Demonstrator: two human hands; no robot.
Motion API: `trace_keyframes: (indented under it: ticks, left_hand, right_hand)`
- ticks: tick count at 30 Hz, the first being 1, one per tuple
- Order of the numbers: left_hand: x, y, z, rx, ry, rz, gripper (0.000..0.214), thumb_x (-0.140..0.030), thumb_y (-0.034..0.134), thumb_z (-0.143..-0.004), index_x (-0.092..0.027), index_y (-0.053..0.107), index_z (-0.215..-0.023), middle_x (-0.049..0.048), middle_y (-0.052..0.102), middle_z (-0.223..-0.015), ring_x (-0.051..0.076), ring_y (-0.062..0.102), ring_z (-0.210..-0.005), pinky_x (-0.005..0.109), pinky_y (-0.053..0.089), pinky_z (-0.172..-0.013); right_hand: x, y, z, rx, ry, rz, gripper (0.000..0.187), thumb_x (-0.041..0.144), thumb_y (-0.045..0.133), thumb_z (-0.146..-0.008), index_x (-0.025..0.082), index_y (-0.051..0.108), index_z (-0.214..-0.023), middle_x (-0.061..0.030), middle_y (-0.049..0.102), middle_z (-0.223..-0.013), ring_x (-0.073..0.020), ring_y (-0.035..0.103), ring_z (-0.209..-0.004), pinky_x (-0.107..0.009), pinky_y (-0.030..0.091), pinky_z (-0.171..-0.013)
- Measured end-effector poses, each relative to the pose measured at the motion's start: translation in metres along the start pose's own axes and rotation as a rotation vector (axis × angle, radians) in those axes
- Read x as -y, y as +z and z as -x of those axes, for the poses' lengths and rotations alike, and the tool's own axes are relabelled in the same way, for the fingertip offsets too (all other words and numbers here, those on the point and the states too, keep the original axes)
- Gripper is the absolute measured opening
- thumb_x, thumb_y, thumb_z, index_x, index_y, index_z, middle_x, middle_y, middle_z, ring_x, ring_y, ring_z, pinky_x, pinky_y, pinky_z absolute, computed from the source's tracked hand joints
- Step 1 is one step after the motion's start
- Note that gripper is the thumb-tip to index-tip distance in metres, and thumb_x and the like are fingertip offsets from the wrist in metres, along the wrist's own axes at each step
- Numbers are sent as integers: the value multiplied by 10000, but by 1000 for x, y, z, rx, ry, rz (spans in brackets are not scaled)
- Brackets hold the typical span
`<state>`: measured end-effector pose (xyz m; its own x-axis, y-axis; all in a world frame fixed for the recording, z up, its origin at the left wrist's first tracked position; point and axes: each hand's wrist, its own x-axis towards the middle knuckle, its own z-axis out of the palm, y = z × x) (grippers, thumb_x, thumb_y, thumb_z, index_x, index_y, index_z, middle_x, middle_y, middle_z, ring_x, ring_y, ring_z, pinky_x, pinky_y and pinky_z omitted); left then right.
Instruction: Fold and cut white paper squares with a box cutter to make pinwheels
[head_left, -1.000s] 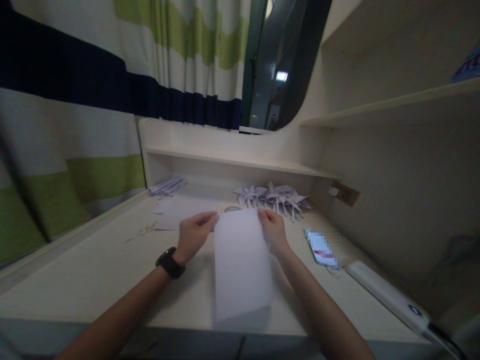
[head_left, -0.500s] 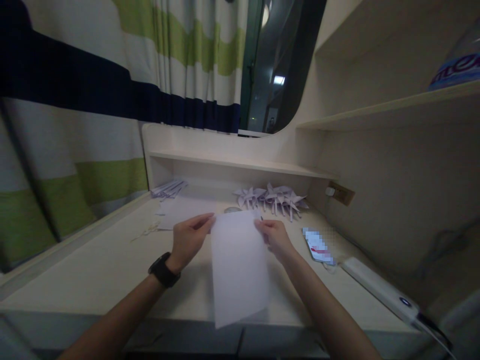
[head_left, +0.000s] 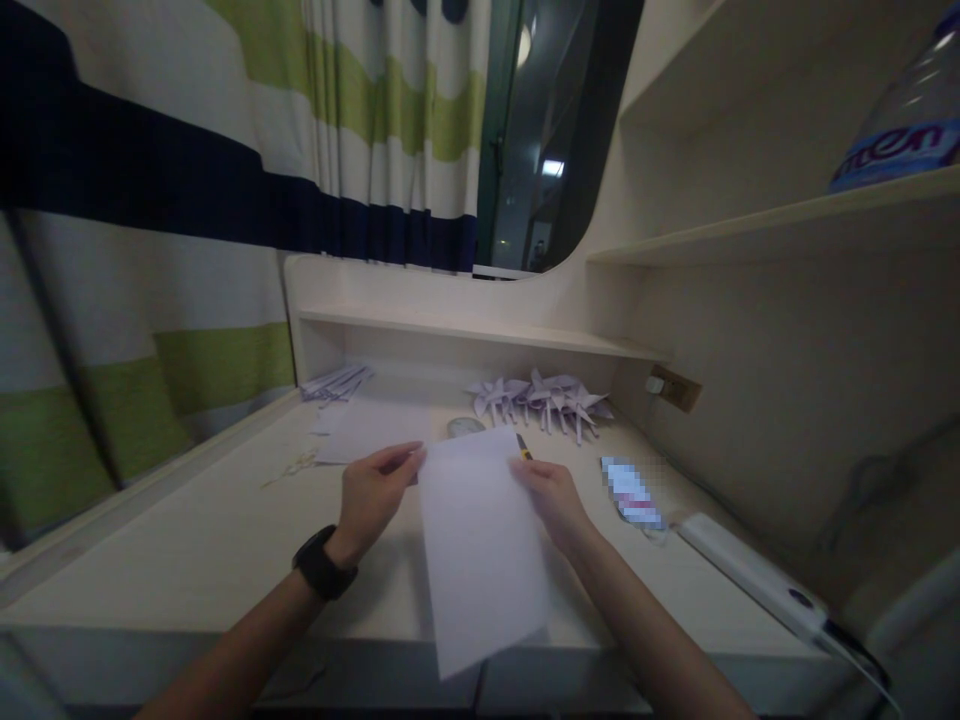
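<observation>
A white sheet of paper [head_left: 484, 545] hangs between my two hands above the desk, its lower end near the front edge. My left hand [head_left: 377, 497] pinches the upper left corner between thumb and fingers; a dark watch [head_left: 324, 563] is on that wrist. At the upper right edge, my right hand [head_left: 553, 497] is closed on the same sheet. Just past the right fingertips shows a small yellow and black tool [head_left: 523, 447]; I cannot tell whether it lies on the desk or is touched. Behind the sheet sits a rounded grey object [head_left: 465, 427], partly covered.
Several paper pinwheels [head_left: 544, 398] lie at the back right. Thin paper sticks [head_left: 337, 383] and more white sheets [head_left: 375, 420] are at the back left, beside rubber bands [head_left: 300, 465]. A phone [head_left: 631, 493] and a white power strip [head_left: 750, 575] lie on the right.
Both hands have come slightly lower and nearer with the sheet, whose lower end has swung a little right. More of the yellow tool and the grey object shows. The view has shifted slightly.
</observation>
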<state>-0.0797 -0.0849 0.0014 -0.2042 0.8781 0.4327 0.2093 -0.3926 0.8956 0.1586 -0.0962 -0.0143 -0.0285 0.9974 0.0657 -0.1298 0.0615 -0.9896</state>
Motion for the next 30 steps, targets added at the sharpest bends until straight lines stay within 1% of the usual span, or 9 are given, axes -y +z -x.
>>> trace_keyframes:
  ticks: [3, 5, 9, 13, 19, 22, 25, 27, 30]
  left_hand:
    - [-1, -1, 2, 9, -38, 56, 299, -362, 716, -693, -145, 733, -899, 51, 742, -785, 189, 691, -673, 300, 601, -637]
    - [-2, -1, 4, 22, -70, 89, 312, -364, 727, -681, -133, 731, -890, 60, 741, -785, 194, 690, -679, 310, 603, -639]
    - [-2, -2, 5, 44, -123, 137, 335, -372, 733, -668, -110, 729, -877, 77, 740, -783, 209, 694, -702, 324, 603, -656]
    - [-1, -5, 2, -4, -170, 123, 353, -355, 746, -651, -95, 723, -890, 85, 739, -789, 201, 691, -697, 310, 601, -651]
    - [4, -6, -1, -32, -207, 144, 373, -343, 751, -646, -75, 716, -903, 93, 735, -807, 176, 679, -688, 287, 592, -659]
    - [8, -6, 0, -31, -224, 142, 391, -356, 755, -641, -72, 713, -907, 100, 732, -826, 178, 677, -704, 287, 586, -671]
    - [9, -11, 0, 49, -249, 173, 434, -370, 754, -640, -72, 700, -951, 115, 727, -869, 190, 679, -745, 292, 577, -691]
    - [7, -19, -2, 166, -278, 189, 477, -384, 747, -647, -87, 681, -1015, 127, 719, -930, 204, 681, -792, 291, 567, -691]
    - [0, -32, -9, 348, -292, 154, 491, -453, 697, -687, -131, 671, -1056, 141, 688, -1052, 229, 674, -868, 289, 552, -667]
  right_hand:
    - [-2, 2, 4, 87, 69, -141, 404, 527, 705, -681, 152, 692, -831, -56, 698, -735, -161, 616, -615, -250, 446, -551]
    - [-6, 4, 5, 136, 124, -167, 403, 515, 711, -685, 137, 687, -826, -73, 705, -760, -164, 629, -627, -257, 462, -583]
    - [-12, 5, 6, 69, 158, -104, 407, 513, 740, -653, 118, 662, -711, -66, 682, -641, -146, 592, -513, -247, 428, -509]
    - [-11, 5, 9, 97, 171, -62, 413, 516, 745, -644, 113, 662, -674, -69, 682, -635, -138, 579, -496, -243, 414, -499]
    - [-9, 4, 13, 3, 123, -13, 428, 537, 739, -632, 129, 629, -564, -28, 618, -505, -115, 499, -414, -240, 339, -440]
    - [-10, 1, 13, -31, 114, 28, 436, 539, 752, -608, 133, 616, -528, -22, 598, -469, -117, 487, -396, -242, 322, -427]
    - [-9, -3, 13, -18, 116, 53, 444, 558, 731, -625, 130, 635, -557, -33, 617, -492, -123, 500, -402, -239, 320, -422]
    - [-6, -7, 14, 18, 123, 80, 444, 558, 728, -627, 125, 644, -574, -40, 629, -512, -119, 501, -408, -232, 316, -419]
    - [3, -11, 18, 129, 151, 148, 434, 545, 728, -626, 122, 643, -576, -26, 609, -496, -100, 465, -392, -219, 291, -403]
